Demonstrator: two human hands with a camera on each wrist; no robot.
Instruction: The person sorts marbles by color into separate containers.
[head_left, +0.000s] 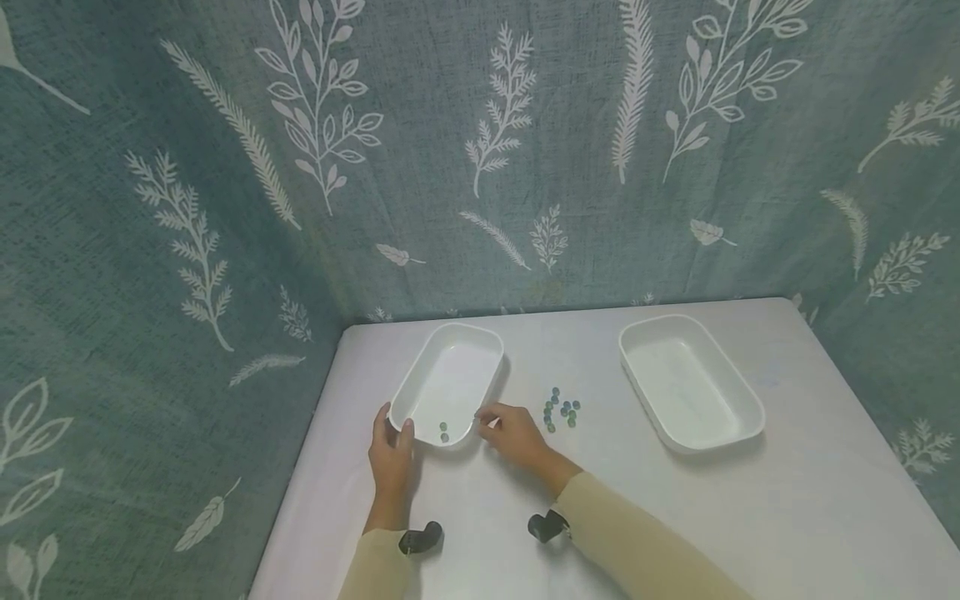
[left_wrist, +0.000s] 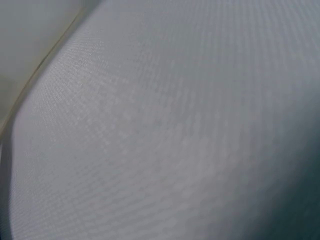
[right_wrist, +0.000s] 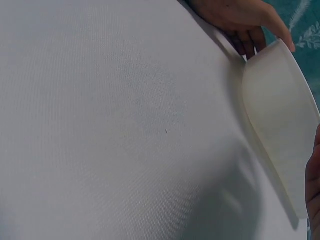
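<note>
In the head view, a white tray (head_left: 461,367) with rounded corners stands on the left of the table, with small green glass marbles (head_left: 443,427) near its front end. My left hand (head_left: 392,457) grips its front left corner, thumb at the rim and fingers along the outer side; the right wrist view also shows this hand (right_wrist: 240,17) at the tray's (right_wrist: 275,95) end. At the front right corner, my right hand (head_left: 513,433) pinches the rim with thumb and forefinger, its other fingers curled. Tray edge and white cloth fill most of the left wrist view.
Several green and blue marbles (head_left: 572,417) lie loose on the white tabletop (head_left: 487,525), right of my right hand. Farther right stands a second white tray (head_left: 678,367). A green leaf-patterned curtain (head_left: 427,150) hangs behind the table and along its sides.
</note>
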